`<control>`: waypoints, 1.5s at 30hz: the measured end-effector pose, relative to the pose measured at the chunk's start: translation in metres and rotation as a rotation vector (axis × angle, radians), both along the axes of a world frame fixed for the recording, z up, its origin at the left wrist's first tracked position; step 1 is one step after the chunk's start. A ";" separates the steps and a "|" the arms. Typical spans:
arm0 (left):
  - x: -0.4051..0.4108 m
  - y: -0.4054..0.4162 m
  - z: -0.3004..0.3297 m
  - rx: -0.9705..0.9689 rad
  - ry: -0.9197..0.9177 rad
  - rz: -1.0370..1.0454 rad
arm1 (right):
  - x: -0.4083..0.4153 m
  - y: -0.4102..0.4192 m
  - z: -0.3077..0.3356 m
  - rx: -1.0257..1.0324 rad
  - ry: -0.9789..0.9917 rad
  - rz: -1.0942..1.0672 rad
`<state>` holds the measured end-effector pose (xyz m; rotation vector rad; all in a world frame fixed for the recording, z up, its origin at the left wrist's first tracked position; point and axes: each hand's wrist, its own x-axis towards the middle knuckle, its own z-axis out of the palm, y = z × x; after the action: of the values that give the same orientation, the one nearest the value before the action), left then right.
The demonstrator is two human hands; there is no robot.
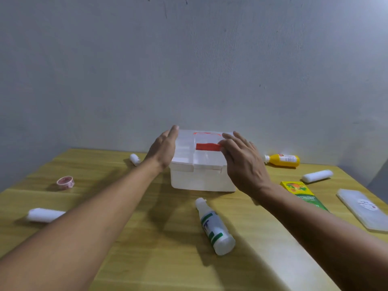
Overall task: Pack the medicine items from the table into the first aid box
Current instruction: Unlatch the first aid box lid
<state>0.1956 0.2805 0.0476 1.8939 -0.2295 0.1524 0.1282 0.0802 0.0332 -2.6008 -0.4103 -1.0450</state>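
Note:
A white first aid box [199, 177] with a red handle [206, 147] stands closed at the table's middle back. My left hand [164, 148] lies flat against the box's left side, fingers straight. My right hand [243, 162] hovers at the box's right, fingers spread, fingertips touching the red handle. Around the box lie a clear bottle with green and blue label [214, 226], a yellow bottle [283, 160], a green and yellow carton [302, 194], white gauze rolls [317, 176] [43, 215] [134, 159], and a pink tape roll [65, 182].
A flat translucent plastic case [365, 208] lies at the right edge of the yellow wooden table [147, 259]. A grey wall stands right behind the box. The table's near right corner is rounded.

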 end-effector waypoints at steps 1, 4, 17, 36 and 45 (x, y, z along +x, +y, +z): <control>-0.001 -0.001 -0.004 -0.037 -0.003 0.048 | 0.000 0.001 0.005 0.010 -0.008 0.012; -0.003 -0.002 -0.010 -0.121 -0.009 0.227 | 0.007 0.002 0.027 0.035 -0.070 0.042; 0.005 -0.007 -0.028 0.726 -0.093 -0.023 | 0.074 -0.014 0.089 0.218 0.058 0.028; 0.011 -0.006 -0.020 0.922 -0.088 -0.087 | 0.095 -0.032 0.074 -0.205 0.342 -0.295; 0.027 -0.019 -0.015 0.966 -0.176 -0.051 | 0.043 -0.071 0.066 -0.126 0.453 -0.285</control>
<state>0.2228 0.2619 0.0326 2.8318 -0.5388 0.1925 0.1717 0.0096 0.0995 -2.9579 0.0055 -0.4831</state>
